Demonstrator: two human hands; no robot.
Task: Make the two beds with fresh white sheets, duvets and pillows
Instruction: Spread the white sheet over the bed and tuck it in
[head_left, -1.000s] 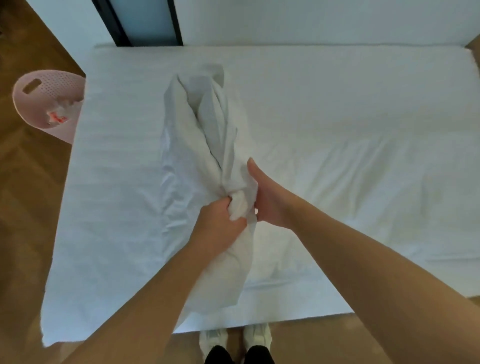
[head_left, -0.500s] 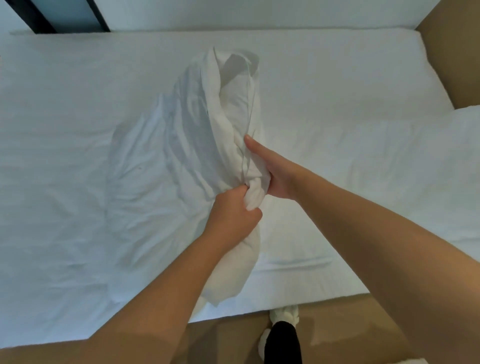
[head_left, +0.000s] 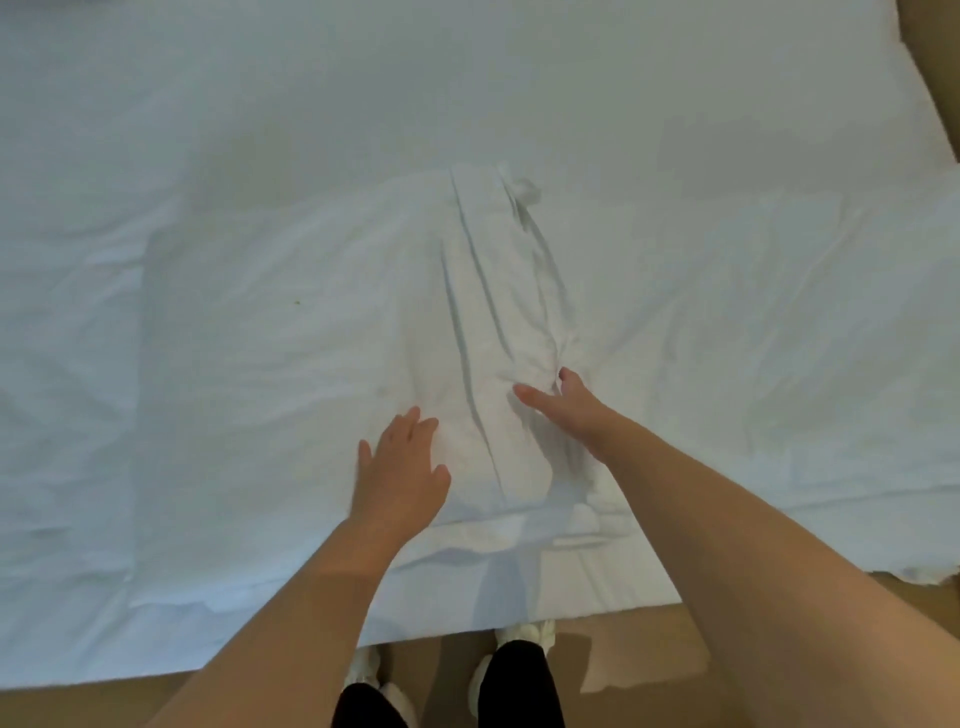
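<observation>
A white pillow in its case lies flat on the white-sheeted bed, with long creases running down its right part. My left hand rests flat on the pillow's near edge, fingers spread. My right hand lies open against the creased right side of the pillow, thumb out, holding nothing. More white bedding lies spread on the bed to the right of the pillow.
The bed's near edge runs across the bottom, with brown wooden floor below it and my feet in white slippers standing against it. A brown strip of floor or wall shows at the top right corner.
The pillow, held up bunched in both hands before, now lies flat on the bed. Both hands have let go and spread open on it.
</observation>
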